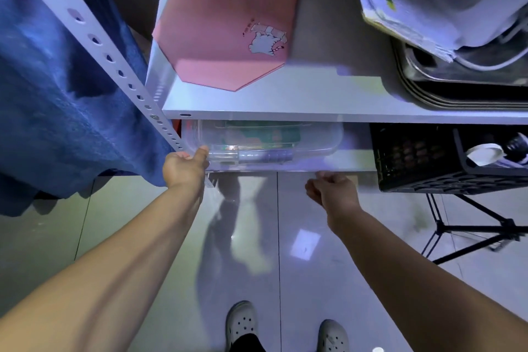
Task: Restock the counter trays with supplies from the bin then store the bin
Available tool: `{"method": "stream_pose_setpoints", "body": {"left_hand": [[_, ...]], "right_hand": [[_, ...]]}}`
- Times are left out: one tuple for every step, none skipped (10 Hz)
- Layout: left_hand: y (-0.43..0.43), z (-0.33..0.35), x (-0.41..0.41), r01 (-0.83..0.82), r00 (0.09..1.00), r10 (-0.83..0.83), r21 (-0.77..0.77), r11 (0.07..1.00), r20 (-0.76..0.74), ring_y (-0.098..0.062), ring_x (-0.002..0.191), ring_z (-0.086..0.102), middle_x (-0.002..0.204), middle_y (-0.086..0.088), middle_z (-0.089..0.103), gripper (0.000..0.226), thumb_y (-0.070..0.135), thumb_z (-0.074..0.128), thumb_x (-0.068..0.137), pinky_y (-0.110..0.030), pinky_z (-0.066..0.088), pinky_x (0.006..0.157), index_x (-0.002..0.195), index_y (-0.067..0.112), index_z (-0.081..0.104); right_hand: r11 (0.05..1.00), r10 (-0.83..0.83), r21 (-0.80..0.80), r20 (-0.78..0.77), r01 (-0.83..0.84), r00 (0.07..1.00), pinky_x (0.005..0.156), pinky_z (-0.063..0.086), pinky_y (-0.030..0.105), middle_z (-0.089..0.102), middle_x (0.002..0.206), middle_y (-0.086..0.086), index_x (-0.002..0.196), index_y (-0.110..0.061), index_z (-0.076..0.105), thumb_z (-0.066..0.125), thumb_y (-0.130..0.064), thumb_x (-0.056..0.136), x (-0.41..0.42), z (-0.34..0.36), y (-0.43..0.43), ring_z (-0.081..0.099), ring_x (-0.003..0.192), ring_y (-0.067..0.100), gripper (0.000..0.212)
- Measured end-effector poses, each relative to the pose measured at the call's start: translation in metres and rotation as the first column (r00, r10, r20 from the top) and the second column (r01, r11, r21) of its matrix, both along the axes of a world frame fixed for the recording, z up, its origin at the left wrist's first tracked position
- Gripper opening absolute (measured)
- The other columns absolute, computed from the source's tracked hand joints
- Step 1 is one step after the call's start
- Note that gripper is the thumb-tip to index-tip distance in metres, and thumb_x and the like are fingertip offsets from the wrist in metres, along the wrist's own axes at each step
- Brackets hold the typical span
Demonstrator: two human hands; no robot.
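A clear plastic bin (pixel 265 143) with coloured packets inside sits on the lower white shelf (pixel 337 161), mostly tucked under the upper shelf (pixel 285 103). My left hand (pixel 185 164) holds the bin's front left corner. Its thumb lies along the rim and its fingers curl out of sight round the corner. My right hand (pixel 331 188) hovers just in front of the lower shelf's edge, right of the bin. It touches nothing, and its fingers are loosely curled and hold nothing.
A pink paper bag (pixel 225 26) lies on the upper shelf, with stacked metal trays (pixel 457 86) and papers to its right. A black crate (pixel 428 160) stands right of the bin. A perforated white upright (pixel 94 40), blue cloth (pixel 57 88) and a tripod (pixel 468 231) stand nearby.
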State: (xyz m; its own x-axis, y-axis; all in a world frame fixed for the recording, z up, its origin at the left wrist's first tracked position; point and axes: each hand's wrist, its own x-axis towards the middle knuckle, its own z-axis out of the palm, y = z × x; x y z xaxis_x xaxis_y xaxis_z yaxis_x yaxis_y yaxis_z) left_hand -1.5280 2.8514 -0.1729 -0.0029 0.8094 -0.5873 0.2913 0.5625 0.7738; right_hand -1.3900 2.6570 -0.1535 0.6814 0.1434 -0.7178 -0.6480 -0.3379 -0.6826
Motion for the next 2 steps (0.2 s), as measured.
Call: {"method": "stream_pose_setpoints", "body": {"left_hand": [[0.0,0.011,-0.003,0.043,0.998,-0.044,-0.008,0.999,-0.048,-0.028,0.077,0.051,0.086,-0.019,0.057,0.015,0.015,0.06,0.088,-0.047,0.051,0.079,0.091,0.006,0.048],[-0.015,0.022,-0.013,0.232,0.962,-0.222,0.051,0.971,-0.16,-0.031,0.075,0.053,0.084,-0.025,0.058,0.013,0.009,0.057,0.083,-0.046,0.049,0.072,0.088,-0.002,0.052]], "right_hand": [[0.986,0.152,-0.079,0.074,-0.146,0.986,0.074,0.054,0.029,0.061,0.076,0.008,0.103,-0.001,0.058,0.051,0.006,0.087,-0.009,0.012,-0.024,0.06,0.068,0.017,0.019],[0.945,0.3,-0.171,0.125,-0.277,0.946,0.068,0.051,0.026,0.062,0.079,0.007,0.104,-0.001,0.059,0.049,0.004,0.089,-0.018,0.027,-0.049,0.06,0.071,0.018,0.019]]}}
